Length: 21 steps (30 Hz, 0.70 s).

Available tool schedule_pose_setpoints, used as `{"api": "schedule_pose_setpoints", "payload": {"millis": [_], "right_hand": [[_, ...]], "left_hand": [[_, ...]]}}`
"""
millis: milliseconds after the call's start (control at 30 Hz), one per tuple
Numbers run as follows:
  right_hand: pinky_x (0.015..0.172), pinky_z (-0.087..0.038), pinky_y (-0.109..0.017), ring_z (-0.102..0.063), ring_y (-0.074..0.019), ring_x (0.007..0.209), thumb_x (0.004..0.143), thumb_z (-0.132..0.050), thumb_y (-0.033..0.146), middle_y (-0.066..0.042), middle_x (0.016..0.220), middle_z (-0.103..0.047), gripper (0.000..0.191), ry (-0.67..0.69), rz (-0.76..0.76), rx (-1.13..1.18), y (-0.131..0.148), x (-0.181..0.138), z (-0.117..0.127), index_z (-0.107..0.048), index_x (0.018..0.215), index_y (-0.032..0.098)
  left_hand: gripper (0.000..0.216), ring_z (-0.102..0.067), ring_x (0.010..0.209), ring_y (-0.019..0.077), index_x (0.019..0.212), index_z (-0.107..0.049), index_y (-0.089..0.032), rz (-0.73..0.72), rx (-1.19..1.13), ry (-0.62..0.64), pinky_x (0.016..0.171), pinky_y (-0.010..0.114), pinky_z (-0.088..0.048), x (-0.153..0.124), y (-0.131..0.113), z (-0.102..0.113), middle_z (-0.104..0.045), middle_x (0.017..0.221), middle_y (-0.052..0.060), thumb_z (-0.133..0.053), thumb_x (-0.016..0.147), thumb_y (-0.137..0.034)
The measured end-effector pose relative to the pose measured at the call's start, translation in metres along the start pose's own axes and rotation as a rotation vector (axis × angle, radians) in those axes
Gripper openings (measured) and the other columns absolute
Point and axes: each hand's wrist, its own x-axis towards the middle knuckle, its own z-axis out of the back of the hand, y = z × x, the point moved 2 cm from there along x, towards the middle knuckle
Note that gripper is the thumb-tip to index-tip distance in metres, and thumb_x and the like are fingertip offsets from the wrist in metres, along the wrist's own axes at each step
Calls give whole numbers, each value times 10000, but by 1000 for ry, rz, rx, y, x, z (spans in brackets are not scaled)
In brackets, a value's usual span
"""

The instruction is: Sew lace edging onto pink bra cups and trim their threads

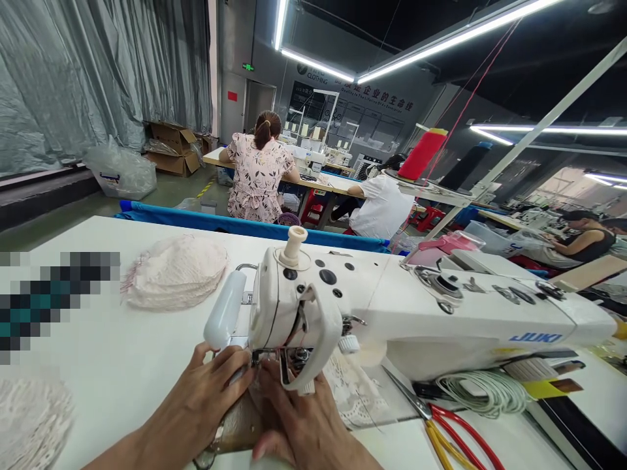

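Note:
A white sewing machine (392, 307) stands on the white table (108, 365). My left hand (210, 391) and my right hand (304, 424) meet under its needle head, fingers pressed down on a tan and white lace fabric piece (353, 395) lying at the presser foot. Both hands lie close together, fingertips touching the cloth right at the needle. The cloth under the palms is mostly hidden.
A stack of pale pink lace pieces (174, 271) lies to the left. More lace (29, 418) sits at the lower left. Red-handled scissors (441, 424) and a coiled cord (484, 391) lie right of the hands. Other people (257, 170) sew at tables behind.

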Motion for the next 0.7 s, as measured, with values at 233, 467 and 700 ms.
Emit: {"api": "schedule_pose_setpoints", "payload": {"millis": [233,467,700], "right_hand": [[855,-448,-351,-633,-166,764,1007,-173,374,-95,980,-689,514,-119,131,151,7,-11,-8,-624,1000,127],[783,-461,-283,-648,-144,731,945,-372,111,-48,849,-700,268,-84,149,101,10,-7,-6,-629,878,146],[815,-470,-331,-657,-168,727,985,-300,213,-87,942,-701,318,-108,136,62,1,-8,-17,-606,1045,152]], "left_hand": [[300,-540,1008,171,1073,-617,-135,-91,88,-36,896,355,-283,-4,-6,-1,-653,1012,76,-336,968,-116],[286,-514,1052,158,1103,-602,-126,-120,156,49,957,353,-241,-4,-7,1,-660,993,59,-353,965,-97],[276,-550,963,130,973,-637,-119,-124,176,-103,948,321,-270,-1,-7,1,-670,901,42,-361,974,-113]]}}
